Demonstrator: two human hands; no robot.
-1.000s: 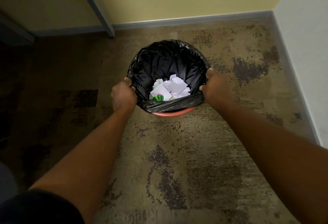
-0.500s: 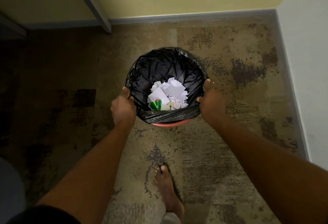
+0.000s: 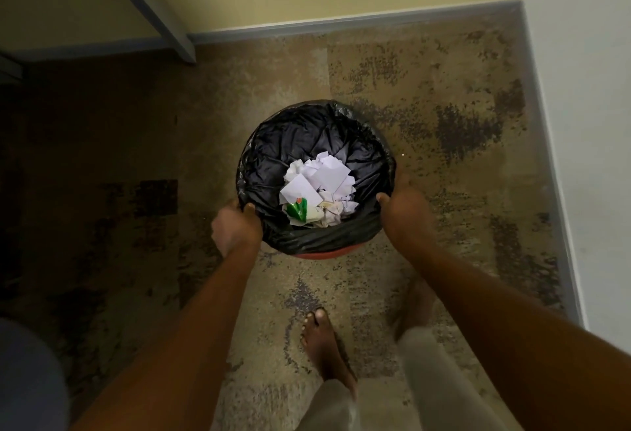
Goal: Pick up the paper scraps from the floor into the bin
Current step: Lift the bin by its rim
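**Holding the bin by both sides**

I am looking down at the bin [image 3: 316,253], and I am holding it on both sides. My left hand [image 3: 235,227] is gripping the left rim, with the thumb hooked over the edge and the fingers curled around the outside. My right hand [image 3: 404,207] is gripping the right rim the same way, thumb on top. I think two hands on opposite sides are keeping the bin level, so nothing tips out.

The black bag [image 3: 307,137] is lining the bin and folding over its rim, so my fingers are also pressing the bag in place. A bit of the red rim is showing at the near edge.

The paper scraps [image 3: 319,188] are lying in a pile at the bottom of the bag, with a small green wrapper [image 3: 297,209] beside them. I am not seeing any scraps on the carpet [image 3: 444,106] around the bin, so the picking up looks done.

My bare foot [image 3: 324,345] is standing just behind the bin, near the corner of the room.
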